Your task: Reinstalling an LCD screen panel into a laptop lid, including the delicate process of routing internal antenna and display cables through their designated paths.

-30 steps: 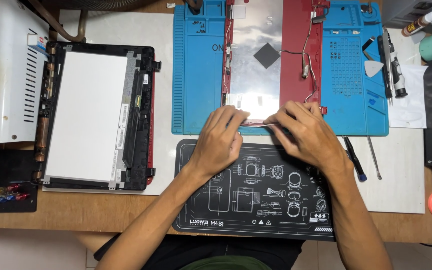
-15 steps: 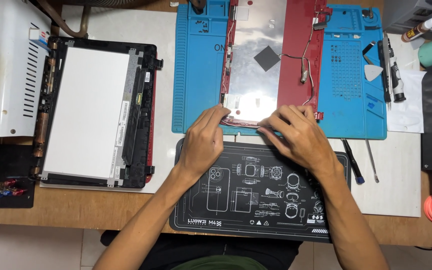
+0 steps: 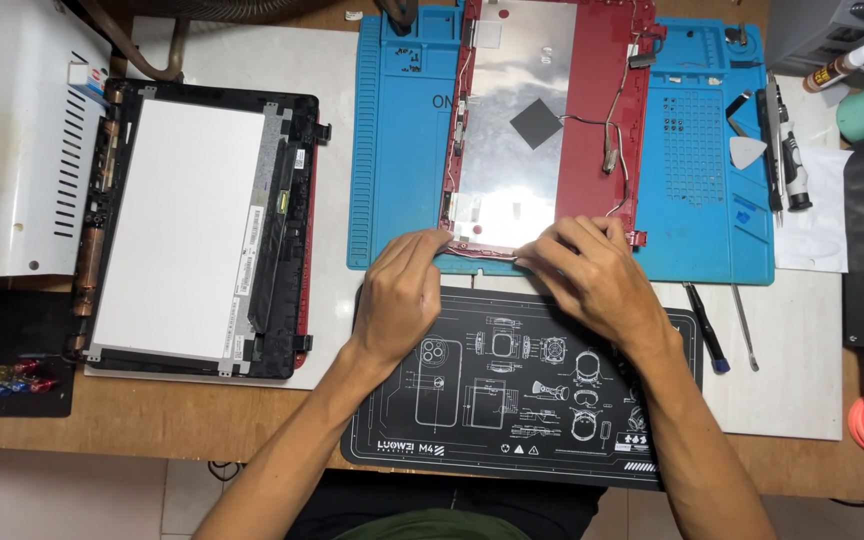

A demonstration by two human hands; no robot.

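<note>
Both hands' grips, left hand (image 3: 399, 295) and right hand (image 3: 592, 280), pinch the near edge of the red laptop lid (image 3: 597, 100), which lies on the blue mat (image 3: 402, 150) on the tabletop (image 3: 152, 410), beside a black mat (image 3: 512, 420).

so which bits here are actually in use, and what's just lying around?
In use:
left hand and right hand, both on the near edge of the red laptop lid
blue mat under the lid

Lying about:
screen panel at left
black mat
screwdriver
white pick
glue bottle
</note>
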